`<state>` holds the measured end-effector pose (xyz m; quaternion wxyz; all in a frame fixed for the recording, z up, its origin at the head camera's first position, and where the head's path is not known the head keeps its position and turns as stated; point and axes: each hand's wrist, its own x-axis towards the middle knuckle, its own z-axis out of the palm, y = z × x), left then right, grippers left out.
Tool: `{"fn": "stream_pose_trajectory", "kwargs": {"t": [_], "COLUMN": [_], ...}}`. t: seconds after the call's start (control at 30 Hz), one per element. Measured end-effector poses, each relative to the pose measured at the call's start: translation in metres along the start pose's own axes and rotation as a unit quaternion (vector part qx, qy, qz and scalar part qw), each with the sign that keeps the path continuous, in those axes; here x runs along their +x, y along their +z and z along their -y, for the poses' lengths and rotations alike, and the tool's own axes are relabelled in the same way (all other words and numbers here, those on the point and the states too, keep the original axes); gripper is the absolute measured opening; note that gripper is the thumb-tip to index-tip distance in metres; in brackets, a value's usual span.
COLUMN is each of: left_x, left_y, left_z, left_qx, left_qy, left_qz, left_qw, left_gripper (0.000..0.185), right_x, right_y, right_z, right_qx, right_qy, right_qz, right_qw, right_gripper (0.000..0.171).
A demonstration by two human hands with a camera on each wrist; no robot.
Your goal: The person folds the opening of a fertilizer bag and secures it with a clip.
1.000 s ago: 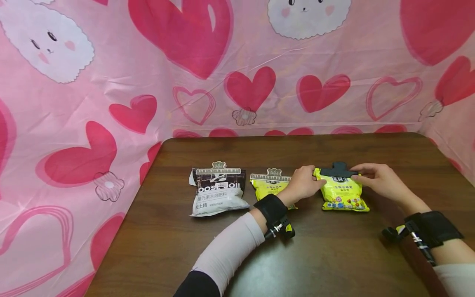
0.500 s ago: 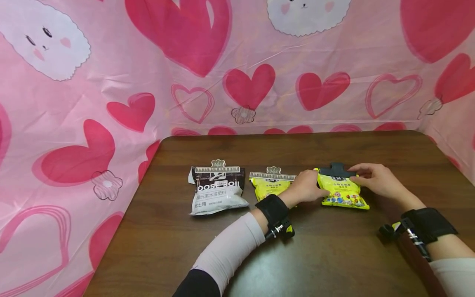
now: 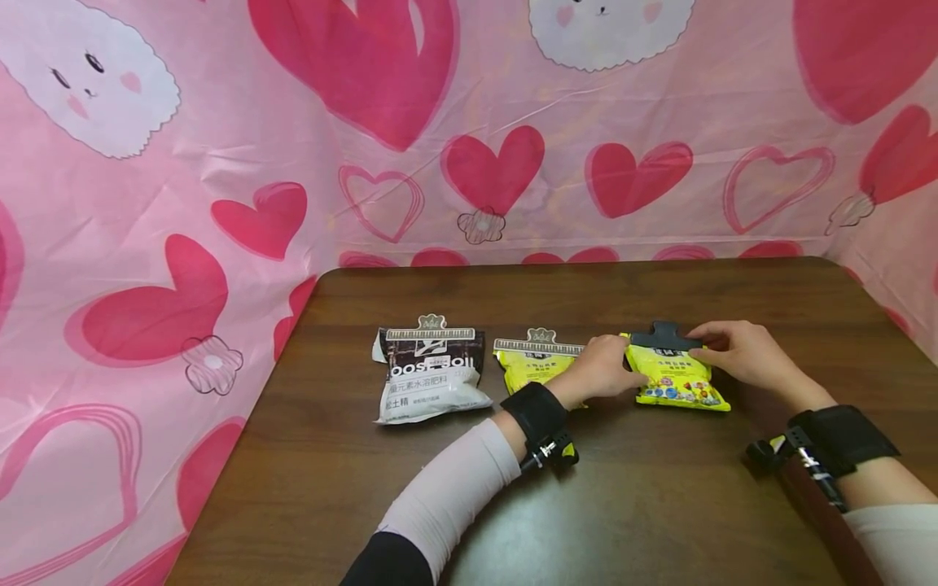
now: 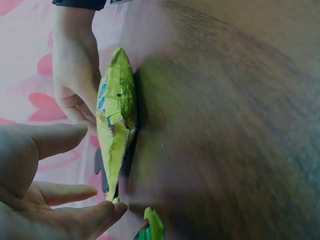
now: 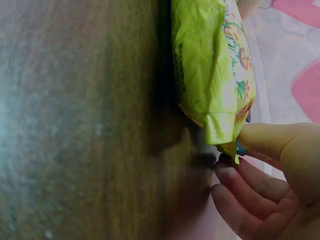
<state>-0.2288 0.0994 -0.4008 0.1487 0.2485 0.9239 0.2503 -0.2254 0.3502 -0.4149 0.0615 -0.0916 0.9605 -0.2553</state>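
yellow bag (image 3: 676, 378) nudged slightly toward person

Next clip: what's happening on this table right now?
A person works with both hands on a yellow bag lying on a brown table. A black clip sits on the bag's top edge. The right hand pinches the bag's top right corner by the clip, while the left hand rests against its left side. To the left lie a second yellow bag and a black-and-white bag, each with a light clip across the top.
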Motion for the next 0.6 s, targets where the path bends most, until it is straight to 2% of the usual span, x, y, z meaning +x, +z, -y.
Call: {"fn": "stream_pose_trajectory", "kwargs": {"t": [0.13, 0.27, 0.43, 0.6], "left_x": [-0.003, -0.008, -0.015, -0.027], "left_y": [-0.003, -0.011, -0.027, -0.052], "left_z": [0.001, 0.002, 0.005, 0.011], "left_qx": [-0.026, -0.048, -0.056, -0.049], "left_qy": [0.001, 0.02, 0.04, 0.051], "left_qz": [0.01, 0.004, -0.027, -0.067], "left_qw": [0.9996, 0.9986, 0.9973, 0.9952], "left_gripper": [0.061, 0.059, 0.053, 0.052], "right_x": [0.001, 0.003, 0.004, 0.007], "right_y": [-0.002, -0.006, -0.012, -0.021], "right_z": [0.002, 0.005, 0.012, 0.028], "right_qx": [-0.012, -0.034, -0.058, -0.069], "right_qy": [0.005, -0.001, -0.003, -0.014], "right_qz": [0.013, 0.027, 0.024, 0.014], "right_qw": [1.0, 0.999, 0.998, 0.997], "right_gripper": [0.042, 0.043, 0.041, 0.039]}}
